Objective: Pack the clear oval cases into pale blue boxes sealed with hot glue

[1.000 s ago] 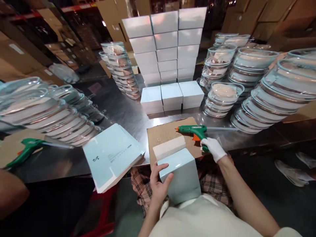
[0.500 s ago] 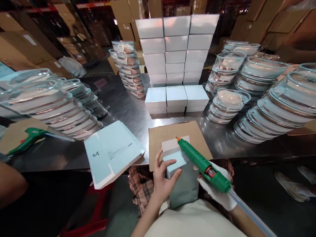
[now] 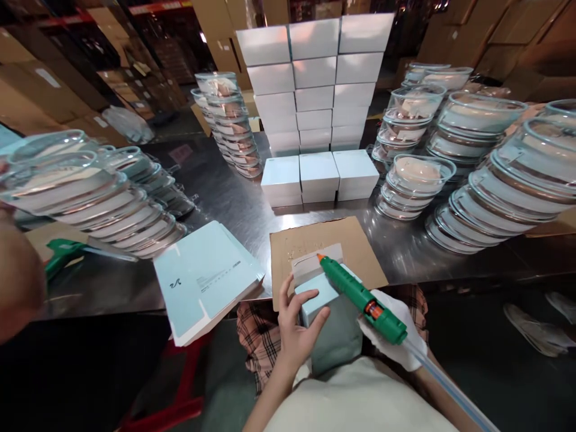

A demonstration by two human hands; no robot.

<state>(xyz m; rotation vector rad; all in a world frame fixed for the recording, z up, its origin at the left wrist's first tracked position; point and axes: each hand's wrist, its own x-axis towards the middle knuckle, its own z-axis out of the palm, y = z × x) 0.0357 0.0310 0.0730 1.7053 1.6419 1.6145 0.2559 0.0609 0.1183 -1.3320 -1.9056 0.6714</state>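
My left hand point(image 3: 294, 327), bare, grips the side and top edge of a light blue box point(image 3: 311, 303), with fingers and thumb spread across its corner. The box's pale flap point(image 3: 315, 267) stands out over a piece of brown cardboard point(image 3: 360, 246). My right hand point(image 3: 405, 318), in a white glove, is wrapped round a green glue gun point(image 3: 348, 285). The gun's orange nozzle points at the flap near its far edge, and a thin line shows on the flap left of it. A clear glue stick point(image 3: 450, 381) runs out of the gun's rear.
Flat light blue cartons point(image 3: 207, 279) lie stacked at left. Finished-looking boxes point(image 3: 319, 174) stand in rows behind the cardboard. Glass containers are stacked at left point(image 3: 135, 222) and right point(image 3: 508, 192). Another green glue gun point(image 3: 65, 252) and another person's arm point(image 3: 20, 276) are far left.
The glue gun's nozzle has shifted slightly left and down along the flap, where a thin line now shows. The other person's arm has risen to the glass stack at far left.
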